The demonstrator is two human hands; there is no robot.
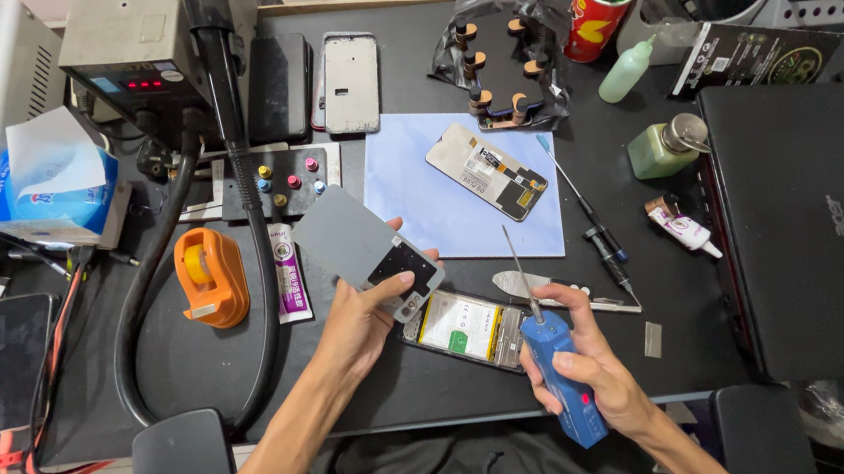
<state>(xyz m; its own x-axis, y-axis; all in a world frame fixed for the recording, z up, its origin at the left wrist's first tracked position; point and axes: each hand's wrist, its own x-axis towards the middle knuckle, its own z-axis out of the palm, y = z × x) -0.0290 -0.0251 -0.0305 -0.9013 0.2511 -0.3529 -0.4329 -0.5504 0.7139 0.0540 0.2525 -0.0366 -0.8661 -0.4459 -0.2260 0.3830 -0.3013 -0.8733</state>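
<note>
Bright, even overhead light; scene well exposed. Shadows soft and short under hands and tools. Mild glare on dark worktop (202,370) near front edge, sheen on laptop lid (813,226) and grey phone back panel (350,82). Focus sharp across centre. Wide-angle distortion: edges bow, corner objects stretched. No motion blur visible.

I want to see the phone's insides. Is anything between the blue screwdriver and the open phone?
Nothing visible. The right hand holds the blue screwdriver just beside the open phone, its tip pointing up. The left hand holds the grey back cover lifted off to the side.
</note>
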